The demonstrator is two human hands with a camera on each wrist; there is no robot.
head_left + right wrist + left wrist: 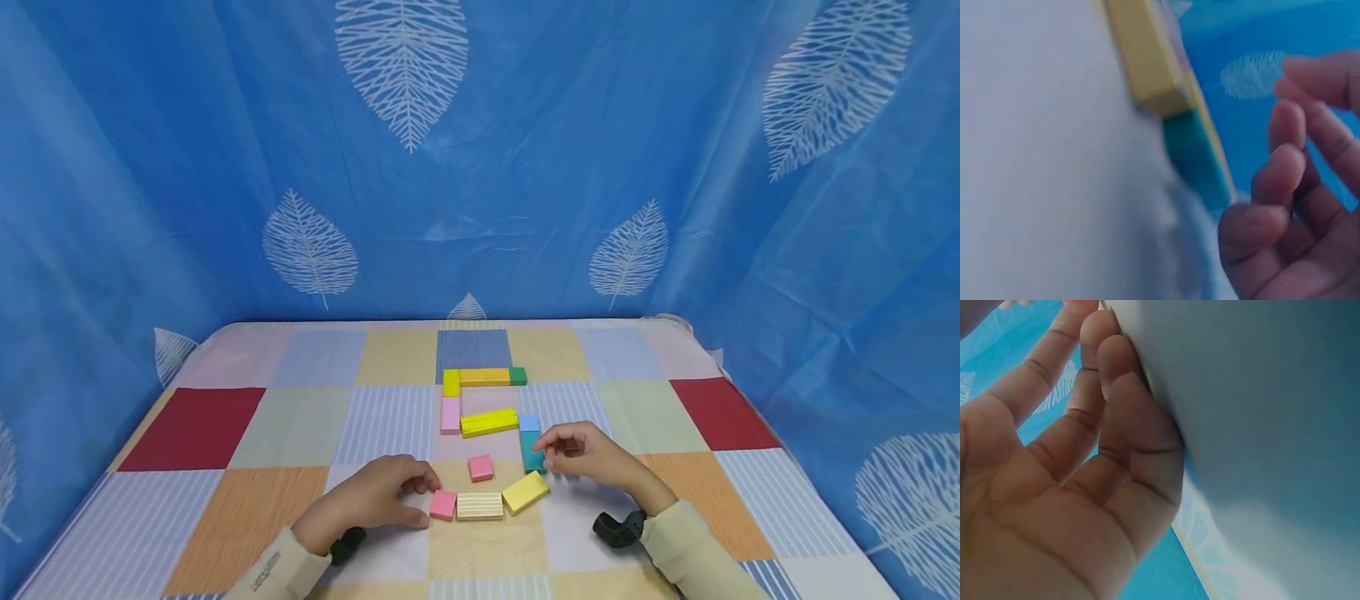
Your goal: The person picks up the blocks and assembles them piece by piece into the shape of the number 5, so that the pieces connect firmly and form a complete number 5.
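Note:
My left hand (378, 493) rests on the cloth at the left end of the front row. Its fingertips are at or beside a pink block (443, 505); whether they touch is unclear. In the left wrist view the bent fingers (1119, 394) lie along the table surface and grip nothing. My right hand (588, 457) hovers by the teal block (532, 454), fingers loosely bent and holding nothing. The right wrist view shows a gap between those fingers (1279, 175) and the teal block (1194, 156). A striped cream block (480, 507) and a tilted yellow block (526, 492) continue the front row.
A second pink block (481, 468) lies inside the block outline. Farther back are a bright yellow bar (489, 422), light blue block (528, 422), light pink block (450, 415), yellow block (451, 382), orange bar (484, 377) and green block (517, 376), on a patchwork cloth (285, 433).

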